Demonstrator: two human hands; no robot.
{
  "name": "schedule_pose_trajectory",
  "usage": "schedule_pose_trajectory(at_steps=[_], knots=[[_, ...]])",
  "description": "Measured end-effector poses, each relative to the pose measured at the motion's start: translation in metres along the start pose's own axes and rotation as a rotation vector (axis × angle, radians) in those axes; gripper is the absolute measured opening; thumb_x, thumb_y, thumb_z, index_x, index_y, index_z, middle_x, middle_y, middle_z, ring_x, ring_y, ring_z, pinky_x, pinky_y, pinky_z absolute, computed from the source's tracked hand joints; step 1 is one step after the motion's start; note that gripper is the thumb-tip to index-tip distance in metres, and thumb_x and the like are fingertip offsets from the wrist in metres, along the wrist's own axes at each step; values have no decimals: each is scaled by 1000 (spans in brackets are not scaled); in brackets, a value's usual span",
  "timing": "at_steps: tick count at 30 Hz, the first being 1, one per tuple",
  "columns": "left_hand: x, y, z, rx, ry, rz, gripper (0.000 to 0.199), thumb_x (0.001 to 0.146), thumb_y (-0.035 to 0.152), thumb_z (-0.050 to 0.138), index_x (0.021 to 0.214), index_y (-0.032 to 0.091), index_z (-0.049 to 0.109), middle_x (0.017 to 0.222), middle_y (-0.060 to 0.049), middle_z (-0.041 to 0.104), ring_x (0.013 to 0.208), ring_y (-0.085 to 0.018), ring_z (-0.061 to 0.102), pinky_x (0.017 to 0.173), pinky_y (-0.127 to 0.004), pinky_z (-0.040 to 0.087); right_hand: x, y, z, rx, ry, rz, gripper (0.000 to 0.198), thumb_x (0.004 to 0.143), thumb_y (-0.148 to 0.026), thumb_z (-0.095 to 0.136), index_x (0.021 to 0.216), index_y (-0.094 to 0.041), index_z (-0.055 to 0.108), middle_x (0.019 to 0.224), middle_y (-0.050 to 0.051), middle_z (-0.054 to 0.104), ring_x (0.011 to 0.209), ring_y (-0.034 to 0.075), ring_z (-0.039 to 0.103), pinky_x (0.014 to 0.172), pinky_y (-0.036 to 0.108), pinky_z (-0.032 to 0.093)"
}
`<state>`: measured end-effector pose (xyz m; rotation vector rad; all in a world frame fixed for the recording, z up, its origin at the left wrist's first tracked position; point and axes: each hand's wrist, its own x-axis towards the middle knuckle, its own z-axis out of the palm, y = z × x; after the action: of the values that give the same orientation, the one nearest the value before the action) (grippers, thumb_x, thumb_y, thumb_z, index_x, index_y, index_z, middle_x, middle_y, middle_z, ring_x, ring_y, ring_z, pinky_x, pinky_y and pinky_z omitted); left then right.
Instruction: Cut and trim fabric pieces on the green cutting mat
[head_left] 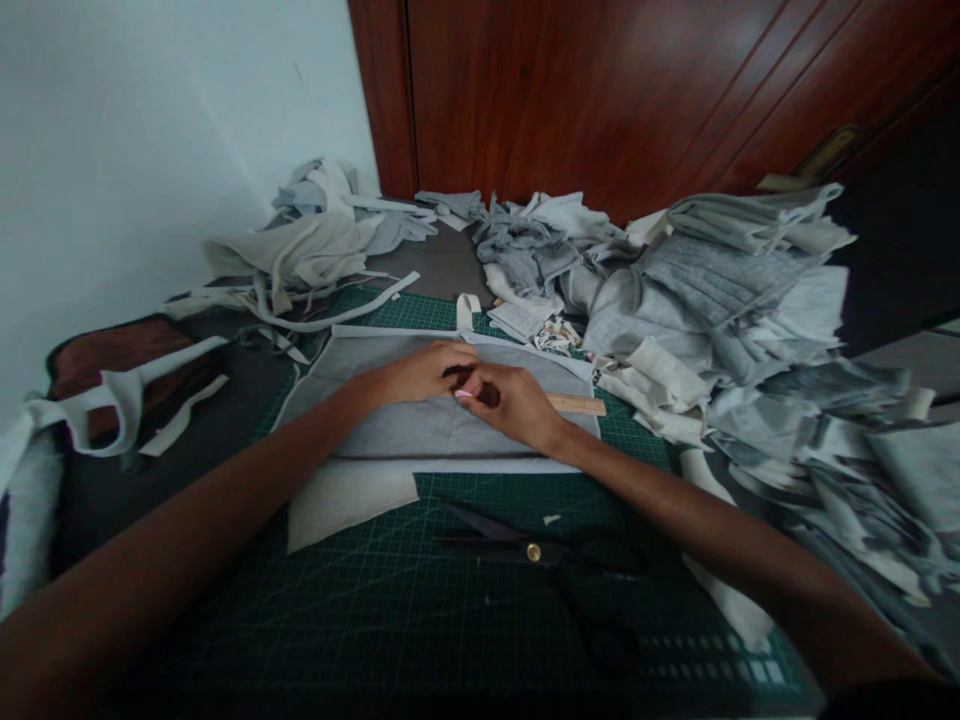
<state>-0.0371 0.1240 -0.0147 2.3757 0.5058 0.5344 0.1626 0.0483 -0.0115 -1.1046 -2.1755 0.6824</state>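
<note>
While both your forearms reach in from the lower corners, your hands meet over the middle of the grey fabric panel (397, 432), which lies spread on the green cutting mat (300, 620). Your right hand (525, 405) comes in from the right with its wrist low; its thumb and bent forefinger make a loop and pinch a small pale-pink piece (465, 393) between their tips, just above the panel. Your left hand (439, 372) is angled across from the other side, its back turned up and its fingers curled toward that same piece. Its fingertips are partly hidden, so I cannot tell whether they grip it too.

A wooden ruler (581, 404) shows beyond your right hand, lying along the panel and jutting past its right edge. Nearer to you, the black scissors (534, 552) rest on the mat with blades slightly parted and pointing left, below your right forearm. An off-white cloth piece (349, 512) sits at the panel's near edge, and heaped grey scraps (675, 290) lie to the right.
</note>
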Motion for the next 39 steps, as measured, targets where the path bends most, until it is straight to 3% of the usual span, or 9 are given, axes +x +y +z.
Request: schedule_pose_trajectory(at_steps=[16,28,32,39], knots=[[1,-13,1,24,15,80,32,99,37,59,75,19,68,78,-4,62,81,-18,57,80,-31,44,5,-5,-8,-99,-126,38,5,88,-18,66,84,-20,64,85,2,73,72,14,60,68,29,40],[0,-9,1,60,-14,104,31,103,40,58,88,21,76,85,-4,69,87,-18,61,85,-31,45,-4,11,-23,-57,-140,15,6,87,-17,68,81,-19,66,75,-1,69,64,11,57,64,27,39],[-1,-9,2,50,19,97,27,103,39,59,95,21,78,96,-6,73,92,-18,64,89,-31,46,-14,14,-35,-90,-145,42,9,88,-21,68,80,-19,67,73,-1,68,64,11,55,63,27,37],[-2,1,-1,74,-43,35,24,104,26,56,107,17,79,101,-8,74,98,-18,62,93,-32,45,-37,28,-61,-86,-132,93,14,88,-27,68,77,-19,66,70,-1,66,60,10,53,59,27,36]])
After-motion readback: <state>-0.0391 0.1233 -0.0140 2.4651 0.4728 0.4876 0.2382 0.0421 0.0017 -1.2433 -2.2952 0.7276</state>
